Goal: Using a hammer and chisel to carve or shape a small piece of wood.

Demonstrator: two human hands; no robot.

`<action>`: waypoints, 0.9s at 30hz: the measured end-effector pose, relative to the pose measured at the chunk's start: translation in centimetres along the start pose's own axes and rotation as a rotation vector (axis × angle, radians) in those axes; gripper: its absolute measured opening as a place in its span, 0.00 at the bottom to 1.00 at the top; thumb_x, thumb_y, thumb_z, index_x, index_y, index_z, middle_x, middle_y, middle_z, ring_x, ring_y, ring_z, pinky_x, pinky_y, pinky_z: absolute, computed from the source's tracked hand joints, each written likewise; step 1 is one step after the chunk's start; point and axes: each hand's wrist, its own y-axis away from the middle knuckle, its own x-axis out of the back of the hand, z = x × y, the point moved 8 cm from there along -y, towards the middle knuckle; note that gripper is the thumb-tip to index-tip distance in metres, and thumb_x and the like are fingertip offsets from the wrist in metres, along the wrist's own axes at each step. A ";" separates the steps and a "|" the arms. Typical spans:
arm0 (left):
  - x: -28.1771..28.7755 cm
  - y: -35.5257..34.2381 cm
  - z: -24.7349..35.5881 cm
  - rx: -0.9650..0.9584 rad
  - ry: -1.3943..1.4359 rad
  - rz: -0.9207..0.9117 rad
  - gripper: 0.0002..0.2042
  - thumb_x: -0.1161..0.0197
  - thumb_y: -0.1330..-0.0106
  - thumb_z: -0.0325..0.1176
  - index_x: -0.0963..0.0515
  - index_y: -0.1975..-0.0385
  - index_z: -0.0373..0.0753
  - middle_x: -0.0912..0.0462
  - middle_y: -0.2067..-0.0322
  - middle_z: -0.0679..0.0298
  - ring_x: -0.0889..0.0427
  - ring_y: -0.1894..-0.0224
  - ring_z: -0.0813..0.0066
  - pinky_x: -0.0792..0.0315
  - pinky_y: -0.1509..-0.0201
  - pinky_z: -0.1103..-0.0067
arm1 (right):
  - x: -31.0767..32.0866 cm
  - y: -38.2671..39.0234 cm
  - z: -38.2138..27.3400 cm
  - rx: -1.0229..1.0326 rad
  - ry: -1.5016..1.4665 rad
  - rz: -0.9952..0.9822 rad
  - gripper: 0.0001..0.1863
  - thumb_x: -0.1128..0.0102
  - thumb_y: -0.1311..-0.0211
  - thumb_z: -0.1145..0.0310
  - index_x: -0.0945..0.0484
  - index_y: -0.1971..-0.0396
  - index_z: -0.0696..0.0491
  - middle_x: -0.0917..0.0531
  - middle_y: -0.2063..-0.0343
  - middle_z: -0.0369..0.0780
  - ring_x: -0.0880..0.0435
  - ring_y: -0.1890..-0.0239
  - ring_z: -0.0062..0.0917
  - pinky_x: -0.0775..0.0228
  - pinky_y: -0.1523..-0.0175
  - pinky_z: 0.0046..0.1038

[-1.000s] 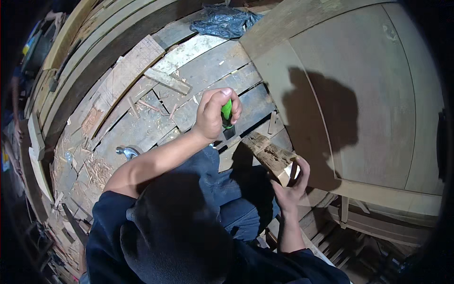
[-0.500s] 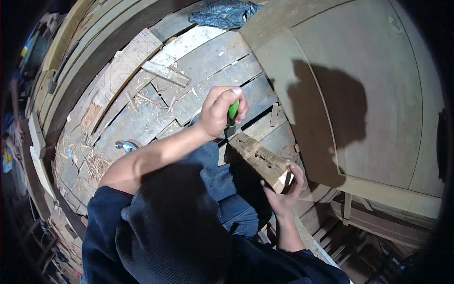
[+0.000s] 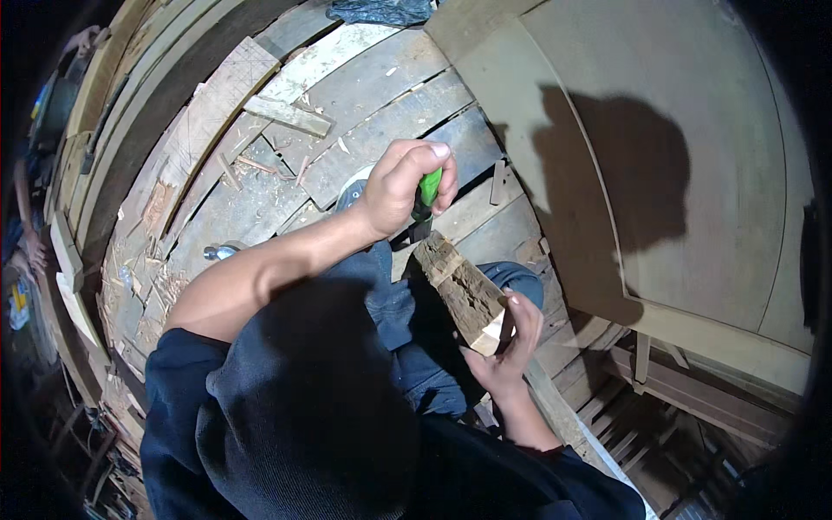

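My left hand [image 3: 406, 186] is wrapped round the green handle of a chisel [image 3: 428, 192], thumb on top. Its dark flat blade points down at the far end of a rough block of wood [image 3: 462, 288]; whether the edge touches the wood is hard to see. The block lies slanted over my lap, its upper face brown, pitted and crumbly, its near end pale and freshly cut. At that near end my right hand [image 3: 507, 351] grips the block, thumb on one side and fingers on the other.
A large wooden panel [image 3: 676, 173] stands at right, bearing a dark shadow. On the plank floor [image 3: 381, 91] lie a long board [image 3: 212, 121], a short offcut [image 3: 289, 114], wood shavings [image 3: 160, 295] and a hammer head [image 3: 224, 251]. Dark plastic [image 3: 381, 10] lies at the far edge. Another person's hand [image 3: 35, 251] shows far left.
The block and my right hand have shifted slightly left. My left hand keeps its grip on the chisel, slightly higher in the picture. My right knee now shows beside the block.
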 end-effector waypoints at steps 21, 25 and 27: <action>-0.6 -1.2 1.1 -0.106 0.052 0.048 0.23 0.58 0.31 0.48 0.29 0.80 0.36 0.27 0.82 0.61 0.29 0.78 0.74 0.33 0.69 0.78 | 0.7 0.2 2.7 -0.103 -0.052 0.159 0.45 0.24 0.60 0.60 0.37 0.41 0.57 0.26 0.52 0.49 0.27 0.52 0.41 0.37 0.46 0.40; 0.7 -0.9 2.0 -0.139 0.085 0.173 0.23 0.57 0.30 0.48 0.29 0.79 0.35 0.26 0.81 0.61 0.29 0.78 0.76 0.33 0.69 0.79 | 1.0 0.1 3.6 -0.025 -0.333 0.110 0.44 0.34 0.50 0.41 0.37 0.42 0.58 0.26 0.52 0.49 0.29 0.48 0.40 0.42 0.41 0.43; 1.3 -0.6 1.8 -0.102 0.080 0.206 0.23 0.58 0.30 0.48 0.29 0.79 0.36 0.25 0.81 0.61 0.28 0.78 0.77 0.33 0.69 0.80 | 1.3 0.0 5.4 -0.052 -0.334 0.047 0.44 0.42 0.48 0.35 0.35 0.43 0.58 0.26 0.51 0.49 0.30 0.46 0.41 0.46 0.38 0.45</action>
